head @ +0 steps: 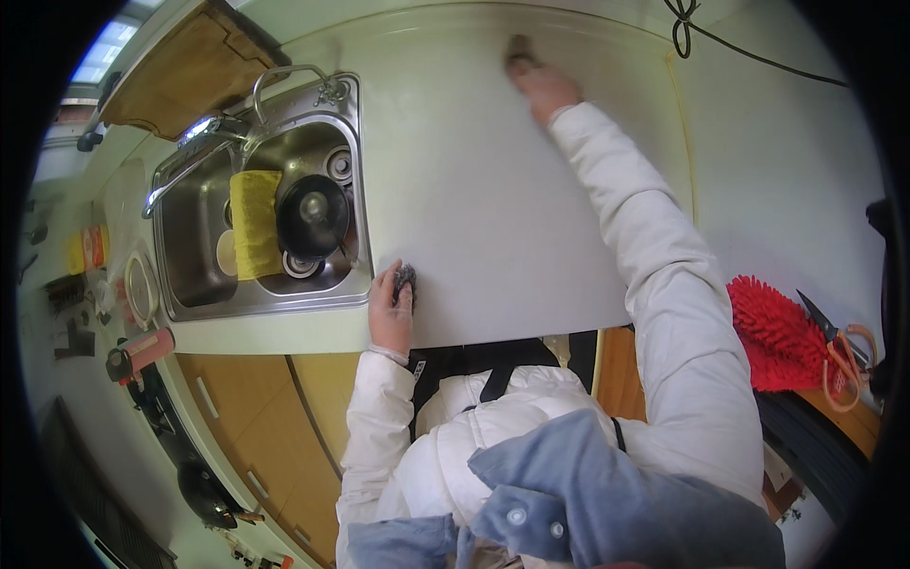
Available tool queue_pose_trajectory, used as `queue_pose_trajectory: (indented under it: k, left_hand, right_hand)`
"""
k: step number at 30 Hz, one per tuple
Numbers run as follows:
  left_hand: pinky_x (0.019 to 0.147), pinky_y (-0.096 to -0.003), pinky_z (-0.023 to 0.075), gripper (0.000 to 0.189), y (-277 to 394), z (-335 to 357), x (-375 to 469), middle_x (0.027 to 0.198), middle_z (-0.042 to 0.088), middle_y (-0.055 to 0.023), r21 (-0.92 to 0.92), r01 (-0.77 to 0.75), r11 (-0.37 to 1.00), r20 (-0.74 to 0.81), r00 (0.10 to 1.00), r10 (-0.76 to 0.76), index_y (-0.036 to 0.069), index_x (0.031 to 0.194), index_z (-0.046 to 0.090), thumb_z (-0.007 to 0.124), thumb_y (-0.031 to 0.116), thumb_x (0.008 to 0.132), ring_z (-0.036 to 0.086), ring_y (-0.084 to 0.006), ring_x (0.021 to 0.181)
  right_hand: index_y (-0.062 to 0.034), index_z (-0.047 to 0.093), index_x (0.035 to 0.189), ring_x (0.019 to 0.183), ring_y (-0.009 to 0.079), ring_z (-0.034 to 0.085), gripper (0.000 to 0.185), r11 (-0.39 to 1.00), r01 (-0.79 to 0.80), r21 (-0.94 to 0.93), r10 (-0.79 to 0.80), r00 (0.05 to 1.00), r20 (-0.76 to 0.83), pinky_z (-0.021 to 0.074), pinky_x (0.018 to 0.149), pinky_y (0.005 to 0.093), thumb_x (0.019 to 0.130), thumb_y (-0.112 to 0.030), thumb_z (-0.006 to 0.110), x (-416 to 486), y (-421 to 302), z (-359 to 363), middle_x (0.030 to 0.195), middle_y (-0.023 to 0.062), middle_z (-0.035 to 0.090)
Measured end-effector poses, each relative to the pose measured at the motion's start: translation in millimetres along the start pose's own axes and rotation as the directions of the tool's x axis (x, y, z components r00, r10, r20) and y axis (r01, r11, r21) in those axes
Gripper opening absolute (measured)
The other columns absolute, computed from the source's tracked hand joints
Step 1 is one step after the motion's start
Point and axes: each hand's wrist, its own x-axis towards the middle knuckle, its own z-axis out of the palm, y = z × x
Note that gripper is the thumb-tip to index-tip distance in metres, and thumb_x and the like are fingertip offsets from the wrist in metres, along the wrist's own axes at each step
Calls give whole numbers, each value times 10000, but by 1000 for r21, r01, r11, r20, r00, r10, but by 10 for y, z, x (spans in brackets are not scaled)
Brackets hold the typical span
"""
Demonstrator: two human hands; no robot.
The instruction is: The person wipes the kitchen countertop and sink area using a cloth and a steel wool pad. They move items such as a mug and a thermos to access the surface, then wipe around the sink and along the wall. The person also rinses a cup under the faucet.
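Observation:
My left hand (388, 307) rests near the counter's front edge, beside the sink, with its fingers around a dark grey steel wool scrubber (406, 281). Far out on the white countertop (483, 213), close to the back wall, my right hand (551, 89) holds a brownish scrubbing pad (521, 48) against the surface. Both that hand and the pad are blurred, so the pad's exact kind is unclear. White sleeves cover both my arms.
Left of the counter is a double steel sink (364, 178) with a yellow cloth (257, 224) over its divider and a black pan (313, 217). A wooden cutting board (192, 67) leans behind the faucet (188, 171). Scissors (839, 355) and a red chenille duster (771, 331) lie at right.

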Motion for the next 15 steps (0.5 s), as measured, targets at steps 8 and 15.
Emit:
queue_pose_trajectory:
  k: [8,15]
  left_hand:
    - [898,-291,453,379,5,-183,16,1173,546,-106,-108,-15,994,-6,1000,14,59,1274,537,559,-4,901,572,-228,1037]
    - [890,-274,457,374,-4,-305,55,1172,542,-93,-213,-6,977,28,1000,12,58,1275,538,553,-10,908,572,-198,1035]
  right_hand:
    - [-91,587,1108,948,277,586,339,735,661,154,-586,733,-347,485,770,394,775,-38,550,-1329,-1304,-288,1153,64,600]
    - [-104,572,1161,929,262,560,381,808,570,147,-554,821,-139,466,792,412,792,-33,508,-2174,-663,-392,1169,58,571]
